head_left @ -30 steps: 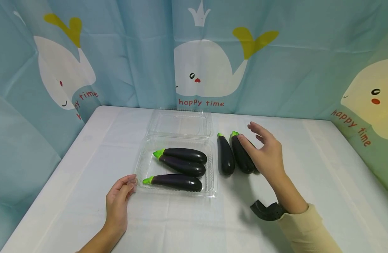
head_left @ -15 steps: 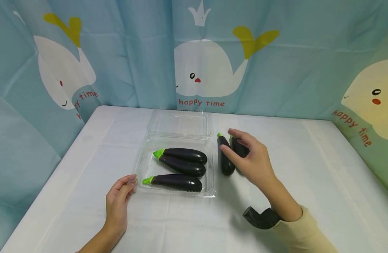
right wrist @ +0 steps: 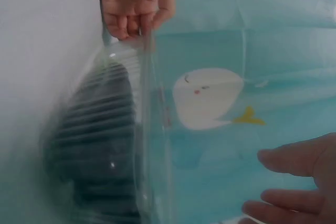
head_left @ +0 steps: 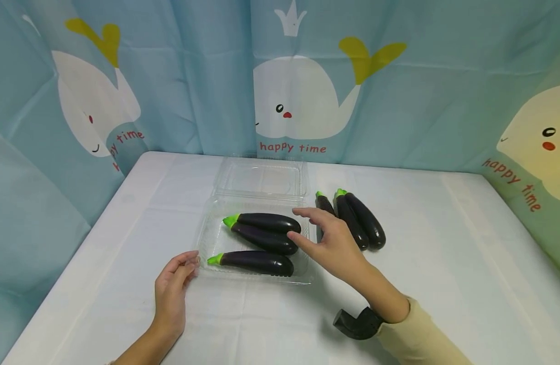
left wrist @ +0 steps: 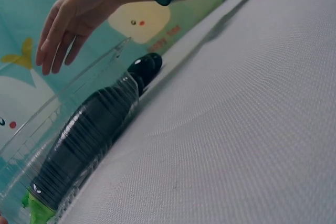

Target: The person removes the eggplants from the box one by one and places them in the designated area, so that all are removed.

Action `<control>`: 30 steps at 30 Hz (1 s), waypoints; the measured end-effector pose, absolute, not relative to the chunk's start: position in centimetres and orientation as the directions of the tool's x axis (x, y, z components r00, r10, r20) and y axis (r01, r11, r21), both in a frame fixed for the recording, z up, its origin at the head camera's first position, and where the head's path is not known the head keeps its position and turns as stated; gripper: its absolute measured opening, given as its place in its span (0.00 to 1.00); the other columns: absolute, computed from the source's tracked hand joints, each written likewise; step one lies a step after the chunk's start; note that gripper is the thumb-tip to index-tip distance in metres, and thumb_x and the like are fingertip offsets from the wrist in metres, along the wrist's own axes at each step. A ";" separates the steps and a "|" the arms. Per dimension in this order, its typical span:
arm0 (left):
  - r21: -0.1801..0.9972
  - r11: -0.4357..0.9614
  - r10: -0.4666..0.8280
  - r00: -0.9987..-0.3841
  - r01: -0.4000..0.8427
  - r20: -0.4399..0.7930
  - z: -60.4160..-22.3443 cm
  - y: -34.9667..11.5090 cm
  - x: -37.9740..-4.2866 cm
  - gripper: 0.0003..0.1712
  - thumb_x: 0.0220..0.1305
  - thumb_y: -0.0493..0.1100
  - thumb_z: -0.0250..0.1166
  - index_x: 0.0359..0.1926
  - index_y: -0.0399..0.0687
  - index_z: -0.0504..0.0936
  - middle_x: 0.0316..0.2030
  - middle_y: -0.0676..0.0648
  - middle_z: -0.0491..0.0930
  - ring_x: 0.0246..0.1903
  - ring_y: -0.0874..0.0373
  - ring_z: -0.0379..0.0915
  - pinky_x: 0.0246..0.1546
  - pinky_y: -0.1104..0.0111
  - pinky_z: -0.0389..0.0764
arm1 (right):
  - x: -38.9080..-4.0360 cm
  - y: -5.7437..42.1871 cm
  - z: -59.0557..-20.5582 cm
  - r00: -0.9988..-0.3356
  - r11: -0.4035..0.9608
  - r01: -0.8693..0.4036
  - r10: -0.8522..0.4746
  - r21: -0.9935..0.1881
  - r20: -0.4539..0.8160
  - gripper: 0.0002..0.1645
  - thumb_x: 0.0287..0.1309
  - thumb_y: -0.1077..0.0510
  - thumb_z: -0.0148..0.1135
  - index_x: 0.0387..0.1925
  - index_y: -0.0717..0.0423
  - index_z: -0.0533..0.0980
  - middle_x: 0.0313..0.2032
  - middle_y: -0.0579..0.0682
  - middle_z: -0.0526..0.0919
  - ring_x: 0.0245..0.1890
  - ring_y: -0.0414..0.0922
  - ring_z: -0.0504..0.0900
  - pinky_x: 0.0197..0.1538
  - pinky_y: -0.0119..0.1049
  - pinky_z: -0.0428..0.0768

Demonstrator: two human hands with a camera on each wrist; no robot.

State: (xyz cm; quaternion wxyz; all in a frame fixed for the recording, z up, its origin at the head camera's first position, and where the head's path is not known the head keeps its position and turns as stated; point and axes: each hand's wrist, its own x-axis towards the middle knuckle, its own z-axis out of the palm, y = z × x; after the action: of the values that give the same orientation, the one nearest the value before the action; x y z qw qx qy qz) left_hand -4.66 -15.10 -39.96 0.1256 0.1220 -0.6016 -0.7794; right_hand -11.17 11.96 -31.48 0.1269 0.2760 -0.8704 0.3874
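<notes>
A clear plastic clamshell container [head_left: 252, 279] lies with its lid [head_left: 261, 178] folded back. Inside it are three eggplants; one eggplant [head_left: 254, 262] lies near the front, and the other two lie together behind it. My left hand [head_left: 171, 294] pinches the container's front left corner, as the right wrist view also shows at the rim. Over the container's right edge hovers my right hand [head_left: 330, 244], fingers spread and nothing in them. Part of an eggplant [head_left: 324, 203] on the table is hidden behind that hand.
Two more eggplants, one an outer eggplant [head_left: 367, 221], lie side by side right of the container on the white tablecloth [head_left: 444, 263]. A blue curtain [head_left: 207, 76] with whale prints hangs behind the table. A black wrist device [head_left: 356, 324] sticks out from the right wrist.
My right hand has moved left, from above the eggplants on the table to the container's right edge. The left hand stays at the corner, and the eggplants lie as before.
</notes>
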 end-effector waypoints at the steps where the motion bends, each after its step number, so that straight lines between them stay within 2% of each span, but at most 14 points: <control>1: 0.967 -0.248 -0.342 -0.939 0.049 -0.040 -39.9 -15.1 -4.7 0.12 0.65 0.31 0.48 0.43 0.29 0.75 0.40 0.45 0.76 0.40 0.59 0.71 0.41 0.74 0.73 | -11.2 11.8 -31.5 -0.816 0.549 -0.579 -0.391 -0.604 0.426 0.24 0.50 0.56 0.68 0.49 0.58 0.76 0.47 0.49 0.79 0.47 0.46 0.76 0.47 0.43 0.74; 7: 0.967 -0.249 -0.347 -0.937 0.051 -0.040 -40.0 -15.1 -4.7 0.12 0.65 0.30 0.48 0.44 0.27 0.74 0.40 0.46 0.77 0.40 0.59 0.71 0.41 0.74 0.73 | -11.3 10.9 -31.6 -0.806 0.540 -0.588 -0.450 -0.602 0.384 0.25 0.49 0.55 0.69 0.50 0.58 0.76 0.48 0.48 0.79 0.51 0.44 0.75 0.52 0.42 0.73; 14: 0.965 -0.258 -0.347 -0.937 0.050 -0.044 -40.0 -15.2 -4.7 0.11 0.65 0.31 0.48 0.43 0.31 0.76 0.40 0.46 0.77 0.40 0.59 0.71 0.41 0.74 0.73 | -11.3 9.6 -32.5 -0.778 0.541 -0.597 -0.570 -0.593 0.263 0.26 0.49 0.54 0.69 0.50 0.60 0.75 0.49 0.49 0.78 0.52 0.44 0.74 0.52 0.40 0.73; 20: 0.968 -0.246 -0.347 -0.937 0.053 -0.037 -40.0 -15.1 -4.7 0.12 0.65 0.30 0.48 0.44 0.28 0.74 0.40 0.45 0.77 0.40 0.59 0.71 0.41 0.75 0.73 | -11.3 8.9 -33.2 -0.738 0.511 -0.618 -0.640 -0.598 0.215 0.26 0.51 0.55 0.67 0.51 0.62 0.74 0.49 0.50 0.78 0.52 0.45 0.74 0.52 0.40 0.73; 30: 0.965 -0.258 -0.346 -0.937 0.057 -0.037 -40.0 -15.1 -4.6 0.11 0.65 0.30 0.48 0.42 0.34 0.77 0.40 0.45 0.77 0.39 0.60 0.72 0.41 0.75 0.73 | -11.9 8.0 -33.6 -0.659 0.480 -0.662 -0.739 -0.576 0.142 0.24 0.53 0.57 0.66 0.51 0.64 0.74 0.49 0.51 0.78 0.52 0.44 0.74 0.54 0.36 0.71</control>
State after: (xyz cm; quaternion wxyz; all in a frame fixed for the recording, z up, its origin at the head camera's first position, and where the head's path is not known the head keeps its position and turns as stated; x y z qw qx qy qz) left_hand -4.63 -15.14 -39.98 0.1287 0.1215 -0.5954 -0.7837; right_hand -11.85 7.95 -33.62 -0.0628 0.4083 -0.8579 0.3056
